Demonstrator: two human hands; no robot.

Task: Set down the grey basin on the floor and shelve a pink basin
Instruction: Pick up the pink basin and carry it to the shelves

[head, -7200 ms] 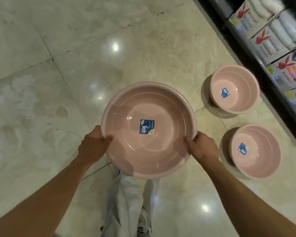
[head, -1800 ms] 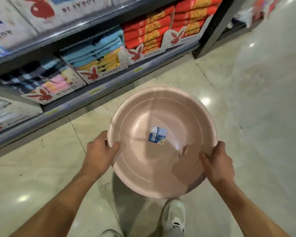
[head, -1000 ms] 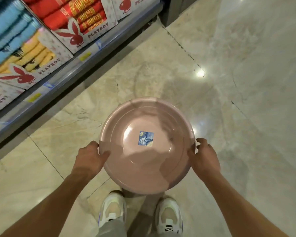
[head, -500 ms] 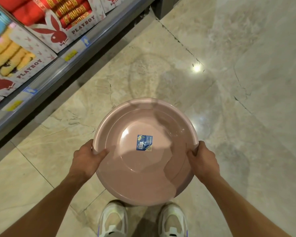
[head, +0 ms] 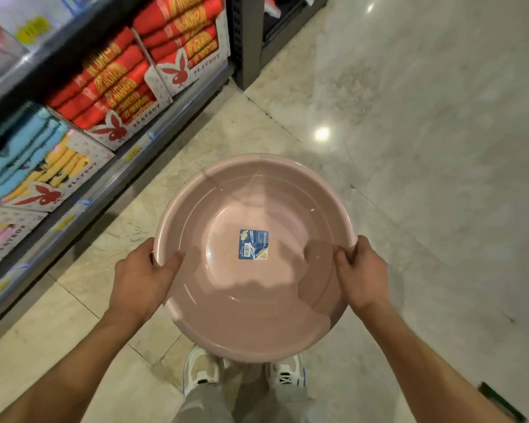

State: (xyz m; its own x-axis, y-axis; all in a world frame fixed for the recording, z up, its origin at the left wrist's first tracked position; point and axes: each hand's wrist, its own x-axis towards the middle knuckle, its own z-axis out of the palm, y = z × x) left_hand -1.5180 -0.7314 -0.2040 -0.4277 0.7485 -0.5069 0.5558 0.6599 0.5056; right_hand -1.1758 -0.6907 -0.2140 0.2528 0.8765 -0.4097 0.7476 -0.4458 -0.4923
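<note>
Above bare marble floor, pink basin in both hands' closed rim grip, towel shelf left.

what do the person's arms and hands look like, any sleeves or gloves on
Both arms are bare to the edge of the picture, with no sleeves in view. The left hand and right hand wear no gloves, and no rings, watch or wristband show.

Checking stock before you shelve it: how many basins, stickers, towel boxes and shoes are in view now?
Basin: 1, pink, held by left hand and right hand
Sticker: 1
Towel boxes with a clear front: 4
Shoes: 2
Total: 8
</note>
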